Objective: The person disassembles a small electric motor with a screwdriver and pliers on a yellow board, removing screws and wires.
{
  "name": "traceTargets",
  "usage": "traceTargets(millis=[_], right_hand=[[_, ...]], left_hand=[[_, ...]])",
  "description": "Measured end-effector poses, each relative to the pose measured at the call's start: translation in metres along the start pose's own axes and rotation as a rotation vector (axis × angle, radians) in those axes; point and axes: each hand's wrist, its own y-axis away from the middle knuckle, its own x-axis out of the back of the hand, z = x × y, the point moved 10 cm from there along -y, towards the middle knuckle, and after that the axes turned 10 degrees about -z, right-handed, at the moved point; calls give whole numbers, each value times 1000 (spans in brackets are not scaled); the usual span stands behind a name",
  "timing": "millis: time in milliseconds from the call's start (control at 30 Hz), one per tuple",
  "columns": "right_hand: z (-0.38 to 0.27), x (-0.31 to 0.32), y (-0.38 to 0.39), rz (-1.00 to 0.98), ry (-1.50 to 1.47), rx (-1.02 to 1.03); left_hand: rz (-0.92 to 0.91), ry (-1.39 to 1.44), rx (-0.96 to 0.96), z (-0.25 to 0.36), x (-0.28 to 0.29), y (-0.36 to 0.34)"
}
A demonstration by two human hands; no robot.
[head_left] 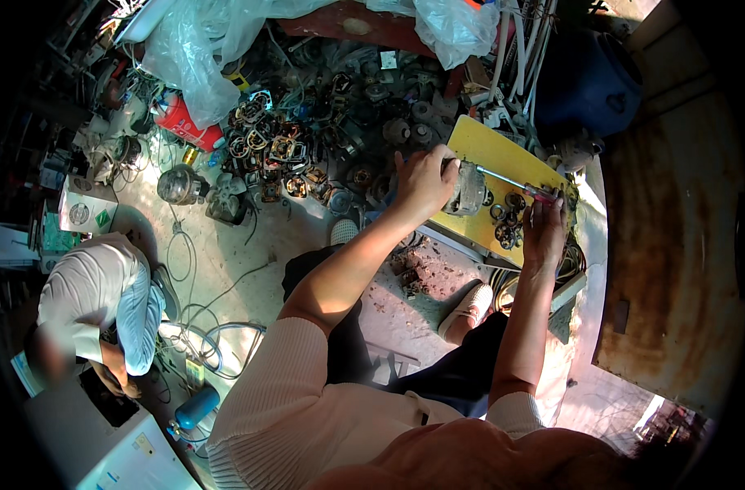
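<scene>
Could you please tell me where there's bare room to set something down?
The yellow board is bare between its far edge and the screwdriver. Bare floor lies between the parts heap and left shoe. Crowded: the board's near side, under metal rings, and the heap.

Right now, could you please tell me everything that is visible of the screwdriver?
The screwdriver has a thin, straight, shiny shaft that looks like metal and a reddish-pink handle, perhaps plastic, partly covered by fingers. The person's right hand holds the handle. In the picture it slants from the handle up to the left, above the yellow board. Its far end is at the grey motor part held by the left hand; the tip's shape and contact are too small to tell.
</scene>
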Motion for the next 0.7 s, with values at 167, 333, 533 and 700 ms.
traceTargets(millis=[167,333,533,700], right_hand=[[5,22,-17,-87,-50,9],[7,20,-23,-160,-76,33],[4,5,-1,16,-26,-63],[0,24,-22,-120,-20,68]], left_hand=[[-3,0,-7,3,0,-1],[-15,3,-6,4,-1,-1],[-6,-1,1,-1,0,-1],[-15,-8,0,3,-1,-2]])
